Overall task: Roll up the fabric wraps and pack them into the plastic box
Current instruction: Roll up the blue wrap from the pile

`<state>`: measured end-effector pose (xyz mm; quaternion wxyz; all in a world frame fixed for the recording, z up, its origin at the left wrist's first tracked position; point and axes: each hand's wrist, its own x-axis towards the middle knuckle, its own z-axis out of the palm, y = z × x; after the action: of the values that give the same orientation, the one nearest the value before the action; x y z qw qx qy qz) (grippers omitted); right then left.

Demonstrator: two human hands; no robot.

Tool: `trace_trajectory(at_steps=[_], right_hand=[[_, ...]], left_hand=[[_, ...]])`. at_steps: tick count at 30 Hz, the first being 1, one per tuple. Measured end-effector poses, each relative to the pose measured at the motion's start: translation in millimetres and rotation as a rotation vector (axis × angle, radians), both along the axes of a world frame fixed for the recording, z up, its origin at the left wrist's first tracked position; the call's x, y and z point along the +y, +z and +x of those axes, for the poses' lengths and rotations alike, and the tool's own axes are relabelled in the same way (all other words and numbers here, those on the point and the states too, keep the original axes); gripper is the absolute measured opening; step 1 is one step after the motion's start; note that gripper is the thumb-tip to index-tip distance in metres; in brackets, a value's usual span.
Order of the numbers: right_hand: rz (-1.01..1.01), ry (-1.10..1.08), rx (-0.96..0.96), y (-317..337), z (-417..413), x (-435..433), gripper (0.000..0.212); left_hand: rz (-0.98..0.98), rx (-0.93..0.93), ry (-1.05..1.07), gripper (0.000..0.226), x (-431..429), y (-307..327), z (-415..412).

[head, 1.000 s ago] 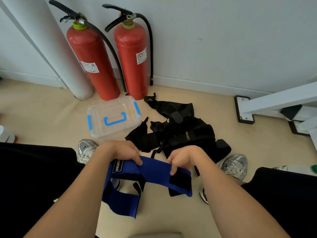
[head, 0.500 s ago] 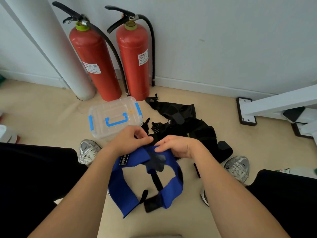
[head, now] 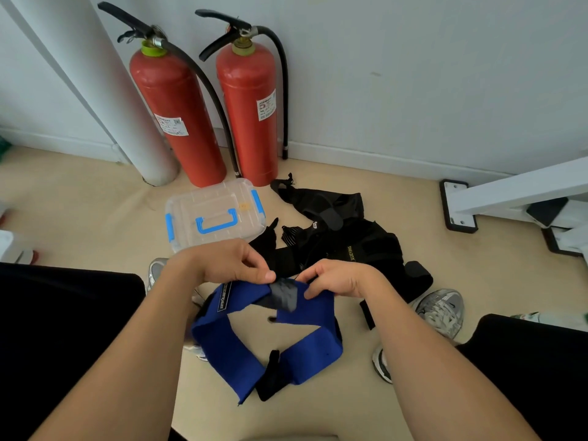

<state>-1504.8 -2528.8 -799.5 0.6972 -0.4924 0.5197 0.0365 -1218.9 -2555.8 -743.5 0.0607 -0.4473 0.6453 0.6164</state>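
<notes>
We pinch the top edge of the blue wrap (head: 241, 354) with both hands: our left hand (head: 227, 262) has thumb and fingers closed on it, and our right hand (head: 334, 278) grips the same edge just beside. Between them shows a grey patch (head: 284, 297). The wrap hangs in a loop above the floor (head: 79, 211). Beyond our hands lie the black wraps (head: 343, 246) in a heap, and left of them sits the plastic box (head: 213, 214), lid on, near two fire extinguishers (head: 248, 113).
</notes>
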Motion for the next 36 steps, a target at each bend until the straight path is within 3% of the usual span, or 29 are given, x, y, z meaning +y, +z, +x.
trace_trajectory(at_steps=[4, 10, 14, 17, 21, 28, 36], right_hand=[[0.032, -0.005, -0.082, 2, 1, 1, 0.045], [0.086, -0.030, -0.271, 16, 10, -6, 0.065], [0.173, -0.018, -0.425, 21, 11, -7, 0.064], [0.156, -0.024, -0.475, 22, 8, -6, 0.051], [0.088, -0.024, -0.400, 25, 10, -9, 0.052], [-0.122, 0.021, 0.003, 31, 14, -18, 0.049], [0.009, -0.089, -0.300, 37, 16, -17, 0.054]], left_hand=[[-0.108, -0.019, 0.112, 0.024, 2, -10, 2], [-0.068, 0.130, 0.188, 0.032, 12, -21, -9], [-0.027, 0.153, 0.204, 0.035, 15, -24, -14], [0.000, 0.199, 0.231, 0.036, 15, -23, -14], [0.000, 0.225, 0.255, 0.032, 13, -21, -15], [-0.029, 0.249, 0.290, 0.041, 12, -21, -9], [-0.101, 0.243, 0.291, 0.034, 15, -20, -21]])
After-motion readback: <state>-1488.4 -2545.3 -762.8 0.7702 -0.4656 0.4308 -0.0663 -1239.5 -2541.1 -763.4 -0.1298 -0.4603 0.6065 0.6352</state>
